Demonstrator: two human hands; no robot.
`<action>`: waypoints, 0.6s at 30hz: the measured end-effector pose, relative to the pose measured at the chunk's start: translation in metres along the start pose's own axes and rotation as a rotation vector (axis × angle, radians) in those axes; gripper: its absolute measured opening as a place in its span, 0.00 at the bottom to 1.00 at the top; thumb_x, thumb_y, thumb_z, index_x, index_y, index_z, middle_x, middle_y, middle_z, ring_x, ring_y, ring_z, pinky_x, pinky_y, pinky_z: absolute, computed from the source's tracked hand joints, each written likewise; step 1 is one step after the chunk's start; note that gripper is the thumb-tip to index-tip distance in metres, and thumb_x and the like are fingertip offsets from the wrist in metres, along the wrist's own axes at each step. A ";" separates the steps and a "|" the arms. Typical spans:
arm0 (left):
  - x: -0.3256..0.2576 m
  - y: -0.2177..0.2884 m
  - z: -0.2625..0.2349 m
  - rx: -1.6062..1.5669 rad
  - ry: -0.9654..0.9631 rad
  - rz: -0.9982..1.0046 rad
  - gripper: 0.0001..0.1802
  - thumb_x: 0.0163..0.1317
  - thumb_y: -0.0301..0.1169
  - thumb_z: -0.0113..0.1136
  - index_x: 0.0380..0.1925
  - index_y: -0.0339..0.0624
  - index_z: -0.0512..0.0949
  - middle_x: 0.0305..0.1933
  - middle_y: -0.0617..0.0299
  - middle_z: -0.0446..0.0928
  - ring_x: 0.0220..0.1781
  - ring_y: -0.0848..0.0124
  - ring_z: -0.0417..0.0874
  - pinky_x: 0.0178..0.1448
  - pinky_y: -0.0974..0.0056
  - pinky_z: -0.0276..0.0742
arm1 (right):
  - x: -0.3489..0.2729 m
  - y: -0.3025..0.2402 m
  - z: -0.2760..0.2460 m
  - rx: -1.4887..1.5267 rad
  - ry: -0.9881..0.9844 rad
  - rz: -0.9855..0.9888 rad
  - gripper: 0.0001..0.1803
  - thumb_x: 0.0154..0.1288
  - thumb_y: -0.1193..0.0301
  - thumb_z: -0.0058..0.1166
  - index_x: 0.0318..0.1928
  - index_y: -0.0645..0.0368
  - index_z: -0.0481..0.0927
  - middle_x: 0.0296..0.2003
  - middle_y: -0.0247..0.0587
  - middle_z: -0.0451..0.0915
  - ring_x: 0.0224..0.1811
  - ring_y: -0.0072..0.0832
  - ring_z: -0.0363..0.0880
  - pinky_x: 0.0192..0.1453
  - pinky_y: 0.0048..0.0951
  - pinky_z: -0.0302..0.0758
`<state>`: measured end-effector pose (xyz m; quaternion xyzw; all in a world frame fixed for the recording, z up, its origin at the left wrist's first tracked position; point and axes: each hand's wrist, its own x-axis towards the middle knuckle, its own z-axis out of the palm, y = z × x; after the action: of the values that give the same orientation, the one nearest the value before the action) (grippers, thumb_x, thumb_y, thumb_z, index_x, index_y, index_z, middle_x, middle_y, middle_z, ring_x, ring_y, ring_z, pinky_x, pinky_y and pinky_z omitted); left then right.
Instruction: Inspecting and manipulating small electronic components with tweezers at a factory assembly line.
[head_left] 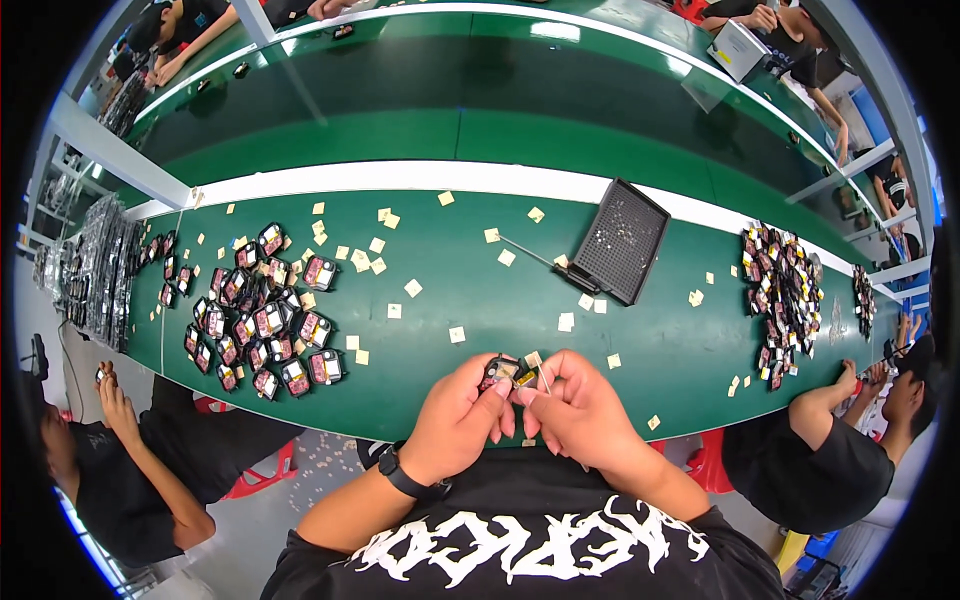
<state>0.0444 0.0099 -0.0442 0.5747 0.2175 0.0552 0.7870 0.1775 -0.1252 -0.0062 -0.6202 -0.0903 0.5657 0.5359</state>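
Close in front of my body, my left hand (pixel 463 410) is closed around a small black electronic device (pixel 503 368) with a pinkish and pale face. My right hand (pixel 577 408) pinches at the device's right side, where a yellow strip shows on a black part. A thin silver rod-like tool (pixel 543 376) passes through the right fingers; its kind is hard to make out. By the right fingertips, a small cream paper square (pixel 534 359) is visible, and I cannot tell whether it is held. The fingers hide much of the device.
Piled devices (pixel 268 320) lie left on the green table (pixel 450 290), more (pixel 780 290) at right. Cream squares are scattered about. A black tray (pixel 625 240) with small bits stands ahead, a screwdriver-like tool (pixel 530 250) beside it. Co-workers sit left and right; a belt (pixel 400 90) runs beyond.
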 end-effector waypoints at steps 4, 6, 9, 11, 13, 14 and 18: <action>0.001 0.001 -0.004 -0.118 -0.059 -0.083 0.14 0.79 0.25 0.48 0.60 0.33 0.72 0.39 0.60 0.80 0.29 0.77 0.80 0.30 0.71 0.75 | -0.001 0.018 -0.008 -0.100 -0.040 -0.206 0.09 0.77 0.74 0.56 0.43 0.55 0.67 0.27 0.35 0.81 0.18 0.14 0.71 0.18 0.18 0.63; 0.001 0.001 -0.004 -0.180 -0.071 -0.121 0.14 0.79 0.24 0.47 0.61 0.33 0.72 0.39 0.60 0.81 0.29 0.77 0.80 0.30 0.71 0.75 | -0.004 0.021 -0.014 -0.023 0.003 -0.248 0.08 0.76 0.75 0.57 0.45 0.58 0.69 0.28 0.34 0.81 0.20 0.13 0.71 0.22 0.18 0.65; 0.003 0.001 -0.004 -0.208 -0.076 -0.133 0.17 0.79 0.23 0.46 0.63 0.34 0.70 0.41 0.58 0.81 0.29 0.77 0.80 0.30 0.72 0.74 | 0.000 0.024 -0.024 0.044 0.063 -0.314 0.10 0.74 0.76 0.60 0.49 0.62 0.72 0.30 0.32 0.81 0.25 0.12 0.72 0.27 0.18 0.67; 0.003 0.001 -0.005 -0.202 -0.097 -0.120 0.18 0.77 0.22 0.45 0.64 0.33 0.69 0.42 0.57 0.81 0.28 0.77 0.80 0.30 0.72 0.74 | 0.005 0.028 -0.030 -0.028 0.016 -0.261 0.17 0.71 0.79 0.64 0.56 0.66 0.75 0.31 0.30 0.82 0.28 0.09 0.73 0.32 0.16 0.67; 0.003 -0.001 -0.007 -0.153 -0.103 -0.108 0.19 0.76 0.20 0.44 0.65 0.33 0.69 0.42 0.56 0.81 0.28 0.75 0.81 0.29 0.71 0.74 | 0.008 0.024 -0.024 -0.018 0.006 -0.219 0.17 0.71 0.79 0.64 0.56 0.66 0.75 0.31 0.30 0.82 0.29 0.09 0.73 0.32 0.16 0.67; 0.002 -0.002 -0.007 -0.102 -0.103 -0.091 0.20 0.75 0.19 0.43 0.65 0.32 0.69 0.42 0.55 0.81 0.28 0.74 0.81 0.28 0.71 0.74 | 0.009 0.021 -0.020 -0.009 -0.012 -0.179 0.18 0.70 0.79 0.64 0.57 0.66 0.75 0.31 0.30 0.82 0.29 0.09 0.73 0.32 0.16 0.68; 0.002 0.003 -0.004 -0.129 -0.086 -0.064 0.21 0.74 0.18 0.43 0.65 0.32 0.69 0.41 0.55 0.81 0.27 0.75 0.81 0.28 0.71 0.74 | 0.007 0.011 -0.008 0.139 0.063 -0.364 0.09 0.72 0.81 0.61 0.50 0.66 0.81 0.30 0.29 0.82 0.28 0.07 0.73 0.32 0.14 0.67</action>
<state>0.0450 0.0153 -0.0434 0.5173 0.1980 0.0192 0.8323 0.1810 -0.1287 -0.0203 -0.5724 -0.1450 0.4446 0.6736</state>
